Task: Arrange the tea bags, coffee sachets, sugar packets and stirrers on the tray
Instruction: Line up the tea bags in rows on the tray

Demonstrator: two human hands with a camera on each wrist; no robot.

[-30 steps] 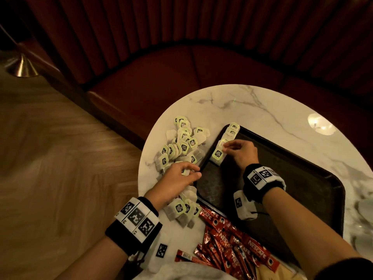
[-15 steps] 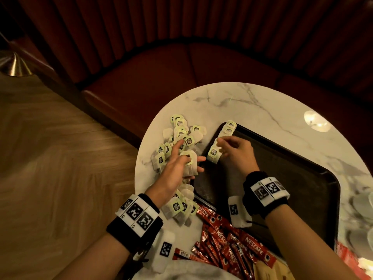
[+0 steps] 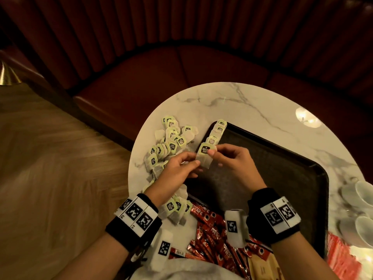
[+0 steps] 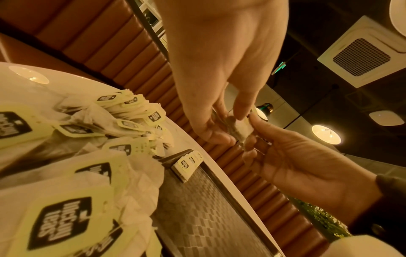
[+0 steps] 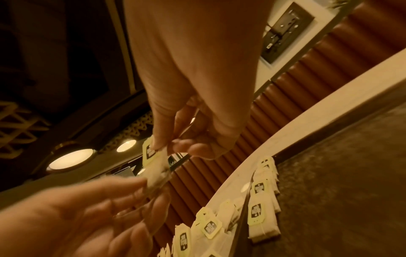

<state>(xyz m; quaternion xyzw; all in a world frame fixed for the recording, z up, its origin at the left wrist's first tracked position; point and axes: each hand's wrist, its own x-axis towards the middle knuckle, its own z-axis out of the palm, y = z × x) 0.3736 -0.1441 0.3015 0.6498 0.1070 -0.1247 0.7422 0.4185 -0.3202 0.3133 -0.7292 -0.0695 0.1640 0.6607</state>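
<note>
A tea bag (image 3: 204, 158) with a pale green tag hangs over the left edge of the dark tray (image 3: 282, 178). My left hand (image 3: 198, 163) pinches its lower paper part, and my right hand (image 3: 212, 151) pinches it just under the tag. The left wrist view shows the tea bag (image 4: 240, 127) between both sets of fingertips. Seen from the right wrist, the tea bag (image 5: 157, 171) hangs from my right hand (image 5: 163, 147). A short row of tea bags (image 3: 217, 132) lies along the tray's left rim. A loose tea bag pile (image 3: 169, 142) sits on the marble table left of the tray.
Red coffee sachets (image 3: 212, 235) lie heaped at the table's near edge, with brown sachets (image 3: 262, 265) beside them. Red-and-white packets (image 3: 341, 257) and white cups (image 3: 361, 199) sit right of the tray. A red bench curves behind the table (image 3: 252, 102).
My left hand lifted a tea bag from the pile and carried it right. My right hand left the row on the tray and took hold of the same bag.
</note>
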